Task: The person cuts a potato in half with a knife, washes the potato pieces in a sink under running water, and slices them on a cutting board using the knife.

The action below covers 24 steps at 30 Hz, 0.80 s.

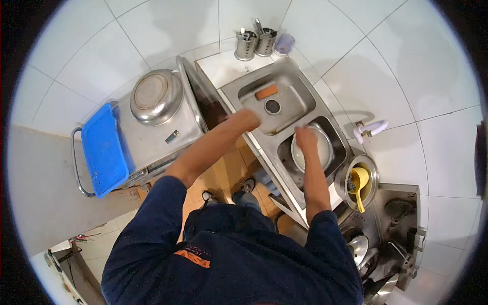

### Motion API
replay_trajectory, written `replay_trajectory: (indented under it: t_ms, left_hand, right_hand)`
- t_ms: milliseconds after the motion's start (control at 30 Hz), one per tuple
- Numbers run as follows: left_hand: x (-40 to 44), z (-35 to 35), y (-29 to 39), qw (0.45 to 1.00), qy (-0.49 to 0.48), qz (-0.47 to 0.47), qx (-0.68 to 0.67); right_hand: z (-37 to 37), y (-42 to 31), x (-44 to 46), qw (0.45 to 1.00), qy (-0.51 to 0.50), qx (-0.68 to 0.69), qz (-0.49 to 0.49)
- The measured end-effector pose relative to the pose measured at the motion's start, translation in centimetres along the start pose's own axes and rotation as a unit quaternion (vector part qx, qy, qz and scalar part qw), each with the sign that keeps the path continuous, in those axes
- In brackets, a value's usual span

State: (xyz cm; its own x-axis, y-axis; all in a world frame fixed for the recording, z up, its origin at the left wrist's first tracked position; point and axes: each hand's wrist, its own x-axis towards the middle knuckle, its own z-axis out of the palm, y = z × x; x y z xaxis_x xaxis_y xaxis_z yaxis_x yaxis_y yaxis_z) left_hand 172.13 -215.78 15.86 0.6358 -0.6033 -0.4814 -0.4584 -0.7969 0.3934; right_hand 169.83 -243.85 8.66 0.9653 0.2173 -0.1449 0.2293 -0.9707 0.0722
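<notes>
My left hand [249, 120] hangs over the near edge of the double sink [268, 133]; its fingers are hidden and blurred. My right hand [305, 136] is over a round metal pot [325, 147] in the right basin, at the pot's upper left side. Pale cloudy liquid shows inside the pot. The fingers of that hand are bent and blurred, and whether they hold anything cannot be made out. An orange block [267, 91] lies in the left basin beside the drain [272, 106].
Right of the sink, a metal bowl [373, 173] holds a yellow dipper [360, 178] below a tap [362, 131]. Two utensil holders [246, 47] stand behind the sink. Leftward, a metal cart [152, 134] carries an upturned basin [157, 96] and a blue tray [104, 150].
</notes>
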Motion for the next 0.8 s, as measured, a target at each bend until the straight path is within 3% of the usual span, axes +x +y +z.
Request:
replay_trajectory:
  t_ms: [33, 67, 100, 133, 200, 233, 300, 367, 400, 433, 467, 567, 600, 633, 700, 733, 800]
  left_hand:
    - [-2.5, 2.7, -1.8, 0.999, -0.04, -0.015, 0.009]
    - [-3.4, 2.2, -2.7, 0.999, -0.026, -0.019, 0.008]
    - [-4.3, 1.7, -3.7, 1.0, -0.013, -0.022, 0.006]
    - [-5.6, 2.8, -2.7, 1.0, 0.021, -0.002, -0.017]
    - [-7.4, 1.2, -1.8, 0.995, 0.093, 0.038, -0.014]
    - [-8.3, 0.8, -0.6, 0.991, 0.118, 0.061, -0.005]
    - [-7.4, 2.9, -0.2, 0.918, 0.341, 0.192, -0.072]
    - [-12.5, 1.1, 2.6, 0.872, 0.377, 0.248, -0.19]
    - [-14.2, 1.9, 2.5, 0.867, 0.412, 0.201, -0.195]
    - [-15.8, 2.7, 2.3, 0.858, 0.448, 0.152, -0.197]
    - [-17.5, 3.7, 1.9, 0.847, 0.482, 0.102, -0.202]
    - [-22.1, 5.5, -1.6, 0.782, 0.524, 0.068, -0.33]
    - [-26.4, 4.3, -0.7, 0.743, 0.488, 0.066, -0.454]
    - [-28.3, 5.0, -1.6, 0.729, 0.491, 0.018, -0.476]
    - [-31.3, 6.4, -2.7, 0.688, 0.496, -0.073, -0.524]
    - [-31.6, 8.4, -4.0, 0.663, 0.566, -0.103, -0.479]
    - [-34.8, 11.2, -4.2, 0.617, 0.62, -0.15, -0.46]
  right_hand:
    - [5.8, 1.4, -0.8, 0.985, -0.063, 0.152, 0.052]
    - [6.4, 0.6, -3.6, 0.984, 0.065, 0.16, 0.045]
    - [-0.8, -3.1, -5.6, 0.969, -0.105, 0.158, 0.16]
    - [1.0, -2.9, -6.6, 0.98, -0.054, 0.156, 0.115]
    - [-1.5, -4.9, -5.3, 0.894, -0.118, 0.418, 0.107]
    - [-3.1, -6.0, -5.3, 0.825, -0.155, 0.534, 0.099]
    - [-8.3, -10.5, -5.2, 0.655, -0.082, 0.746, 0.09]
    - [-14.5, -16.1, -5.5, 0.427, -0.061, 0.895, 0.113]
    - [-14.4, -18.3, -4.7, 0.596, 0.023, 0.802, 0.037]
    - [-14.0, -20.2, -3.5, 0.731, 0.113, 0.671, -0.05]
    - [-13.6, -22.3, -2.8, 0.824, 0.203, 0.511, -0.137]
    - [-13.9, -28.8, -1.3, 0.667, -0.008, 0.729, -0.151]
    - [-15.3, -31.7, -2.7, 0.653, -0.029, 0.729, -0.203]
    - [-16.0, -34.4, -3.3, 0.652, -0.056, 0.726, -0.212]
    - [-15.7, -39.2, -4.4, 0.578, -0.166, 0.785, -0.145]
    - [-15.1, -41.1, -4.2, 0.571, -0.217, 0.777, -0.152]
    - [-13.6, -45.8, -4.6, 0.546, -0.315, 0.76, -0.159]
